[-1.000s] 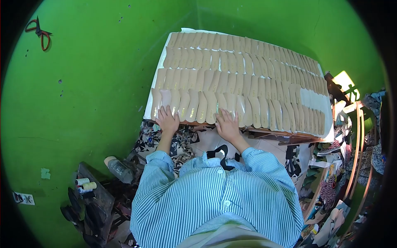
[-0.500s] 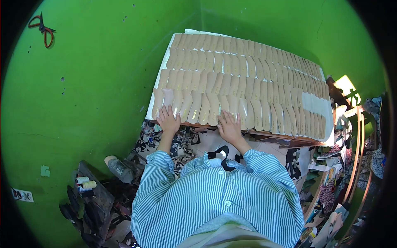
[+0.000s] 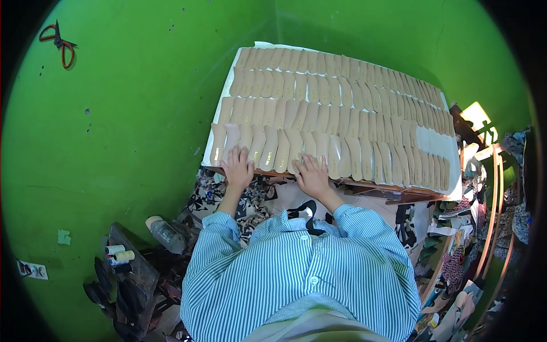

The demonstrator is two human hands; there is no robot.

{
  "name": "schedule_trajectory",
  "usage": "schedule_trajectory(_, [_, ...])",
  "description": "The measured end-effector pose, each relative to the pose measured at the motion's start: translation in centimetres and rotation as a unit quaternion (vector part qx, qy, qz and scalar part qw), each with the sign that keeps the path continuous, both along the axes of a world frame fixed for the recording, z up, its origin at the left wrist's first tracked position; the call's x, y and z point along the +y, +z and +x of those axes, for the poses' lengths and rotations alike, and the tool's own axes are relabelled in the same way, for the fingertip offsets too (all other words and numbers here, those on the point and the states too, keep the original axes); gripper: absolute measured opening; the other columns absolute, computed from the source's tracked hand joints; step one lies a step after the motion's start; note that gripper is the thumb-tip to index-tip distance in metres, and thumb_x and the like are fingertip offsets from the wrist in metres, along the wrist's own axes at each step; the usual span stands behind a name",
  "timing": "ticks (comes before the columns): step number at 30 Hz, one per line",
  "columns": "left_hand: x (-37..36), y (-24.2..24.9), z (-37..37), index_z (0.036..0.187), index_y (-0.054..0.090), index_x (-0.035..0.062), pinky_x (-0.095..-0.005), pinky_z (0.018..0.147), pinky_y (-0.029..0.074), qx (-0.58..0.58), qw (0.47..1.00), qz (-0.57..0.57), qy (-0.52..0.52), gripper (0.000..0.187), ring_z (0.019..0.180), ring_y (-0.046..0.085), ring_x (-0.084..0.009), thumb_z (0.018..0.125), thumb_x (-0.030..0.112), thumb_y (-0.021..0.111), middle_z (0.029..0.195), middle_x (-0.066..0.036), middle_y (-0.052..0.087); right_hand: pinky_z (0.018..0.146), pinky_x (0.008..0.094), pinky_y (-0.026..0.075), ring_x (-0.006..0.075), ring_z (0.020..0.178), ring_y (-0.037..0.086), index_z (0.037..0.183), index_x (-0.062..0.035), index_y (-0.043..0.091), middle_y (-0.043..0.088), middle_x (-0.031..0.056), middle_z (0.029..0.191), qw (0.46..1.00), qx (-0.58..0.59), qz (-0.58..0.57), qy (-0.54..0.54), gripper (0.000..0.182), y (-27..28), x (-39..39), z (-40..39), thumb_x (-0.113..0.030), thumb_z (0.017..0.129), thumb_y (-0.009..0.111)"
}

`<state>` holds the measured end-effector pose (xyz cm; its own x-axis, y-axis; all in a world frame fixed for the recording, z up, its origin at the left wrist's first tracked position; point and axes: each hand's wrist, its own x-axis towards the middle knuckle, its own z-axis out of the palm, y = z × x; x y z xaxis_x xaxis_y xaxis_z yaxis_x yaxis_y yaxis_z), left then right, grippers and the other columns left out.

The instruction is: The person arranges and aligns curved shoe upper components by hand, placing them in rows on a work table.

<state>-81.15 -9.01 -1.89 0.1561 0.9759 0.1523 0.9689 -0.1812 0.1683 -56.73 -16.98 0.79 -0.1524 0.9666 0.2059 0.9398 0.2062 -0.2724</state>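
Note:
Rows of beige shoe insoles (image 3: 280,149) lie close together on a white-covered table (image 3: 436,141), and several in the front row bear shiny gold lettering. My left hand (image 3: 238,168) rests with fingers spread over the lower ends of insoles near the table's front left corner. To its right, my right hand (image 3: 311,174) lies open, fingers apart, on front-row insoles by the edge. Neither hand grips anything. The lower ends of the insoles under my fingers are hidden.
Scissors with red handles (image 3: 58,44) hang on the green wall. At the lower left, thread spools (image 3: 121,256) stand on a dark bench beside a clear bottle (image 3: 166,235). Fabric scraps (image 3: 250,199) cover the floor under the table, and more material is piled at the right.
My left hand has shifted slightly right along the front row. My right hand has moved a little to the left, so the hands are closer together.

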Motion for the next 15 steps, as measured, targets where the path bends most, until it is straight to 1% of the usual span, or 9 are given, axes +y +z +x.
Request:
schedule_trajectory(2, [-0.2, -0.2, 0.4, 0.128, 0.036, 0.0141, -0.0618, 0.097, 0.010, -0.016, 0.998, 0.010, -0.054, 0.050, 0.127, 0.022, -0.0308, 0.083, 0.032, 0.044, 0.137, -0.009, 0.027, 0.102, 0.0551, 0.009, 0.0275, 0.123, 0.032, 0.120, -0.0156, 0.047, 0.037, 0.0135, 0.130, 0.999, -0.007, 0.011, 0.033, 0.044, 0.1, 0.3, -0.5, -0.028, 0.078, 0.051])
schedule_trajectory(5, [-0.6, 0.1, 1.0, 0.129, 0.035, 0.0142, -0.0613, 0.096, 0.013, 0.001, 0.996, 0.005, -0.085, 0.049, 0.128, 0.021, -0.0304, 0.084, 0.031, 0.043, 0.137, -0.010, 0.028, 0.102, 0.0553, 0.008, 0.0276, 0.123, 0.032, 0.122, -0.0172, 0.046, 0.038, 0.0139, 0.130, 0.998, -0.015, 0.017, 0.061, 0.045, -0.5, 0.7, -0.9, -0.030, 0.078, 0.050])
schedule_trajectory(6, [-0.8, 0.2, 1.2, 0.129, 0.035, 0.0142, -0.0613, 0.096, 0.013, 0.001, 0.996, 0.006, -0.085, 0.049, 0.128, 0.021, -0.0304, 0.084, 0.031, 0.043, 0.137, -0.010, 0.028, 0.102, 0.0553, 0.008, 0.0276, 0.123, 0.032, 0.122, -0.0172, 0.046, 0.038, 0.0139, 0.130, 0.998, -0.015, 0.018, 0.061, 0.045, -0.8, 0.8, -0.9, -0.030, 0.078, 0.050])
schedule_trajectory(8, [-1.0, 0.3, 1.8, 0.128, 0.037, 0.0128, -0.0602, 0.096, 0.014, -0.010, 0.997, 0.015, -0.071, 0.050, 0.127, 0.023, -0.0307, 0.082, 0.030, 0.045, 0.137, -0.011, 0.029, 0.100, 0.0568, 0.009, 0.0291, 0.125, 0.028, 0.128, -0.0213, 0.039, 0.032, 0.0141, 0.134, 0.997, -0.030, 0.010, 0.065, 0.052, -1.4, 0.9, -1.0, -0.032, 0.079, 0.050])
schedule_trajectory(9, [-1.1, 0.3, 2.3, 0.128, 0.037, 0.0128, -0.0602, 0.096, 0.014, -0.010, 0.997, 0.015, -0.071, 0.050, 0.127, 0.023, -0.0307, 0.082, 0.030, 0.045, 0.137, -0.011, 0.029, 0.100, 0.0568, 0.009, 0.0291, 0.125, 0.028, 0.128, -0.0213, 0.039, 0.032, 0.0141, 0.134, 0.997, -0.030, 0.010, 0.065, 0.052, -1.1, 0.8, -1.2, -0.032, 0.079, 0.050])
schedule_trajectory(11, [-1.3, 0.2, 3.5, 0.126, 0.040, 0.0122, -0.0603, 0.095, 0.017, -0.046, 0.995, 0.032, -0.086, 0.049, 0.126, 0.025, -0.0297, 0.080, 0.029, 0.049, 0.134, -0.011, 0.031, 0.101, 0.0549, 0.009, 0.0342, 0.127, 0.024, 0.132, -0.0188, 0.034, 0.026, 0.0185, 0.137, 0.999, -0.021, 0.021, 0.019, 0.058, -0.5, 0.4, -1.5, -0.035, 0.079, 0.050])
schedule_trajectory(12, [-1.6, 0.5, 4.2, 0.126, 0.040, 0.0122, -0.0603, 0.095, 0.017, -0.046, 0.995, 0.032, -0.086, 0.049, 0.126, 0.025, -0.0297, 0.080, 0.029, 0.049, 0.134, -0.011, 0.031, 0.101, 0.0549, 0.009, 0.0342, 0.127, 0.024, 0.132, -0.0188, 0.034, 0.026, 0.0185, 0.137, 0.999, -0.021, 0.021, 0.019, 0.058, -0.7, 0.3, -1.6, -0.035, 0.079, 0.050])
schedule_trajectory(14, [-2.6, 1.4, 6.0, 0.127, 0.038, 0.0108, -0.0581, 0.097, 0.015, -0.074, 0.982, -0.012, -0.175, 0.052, 0.126, 0.024, -0.0313, 0.080, 0.027, 0.049, 0.136, -0.014, 0.028, 0.102, 0.0530, 0.010, 0.0388, 0.126, 0.021, 0.131, -0.0114, 0.033, 0.023, 0.0227, 0.137, 0.998, -0.012, 0.018, -0.061, 0.061, -1.5, 0.3, -1.6, -0.036, 0.078, 0.049])
schedule_trajectory(15, [-3.0, 1.6, 6.8, 0.127, 0.038, 0.0108, -0.0581, 0.097, 0.015, -0.075, 0.982, -0.011, -0.175, 0.052, 0.126, 0.024, -0.0313, 0.080, 0.027, 0.049, 0.136, -0.014, 0.028, 0.102, 0.0530, 0.010, 0.0388, 0.126, 0.021, 0.131, -0.0114, 0.033, 0.023, 0.0227, 0.137, 0.998, -0.013, 0.018, -0.061, 0.061, -1.9, 0.3, -1.5, -0.036, 0.078, 0.049])
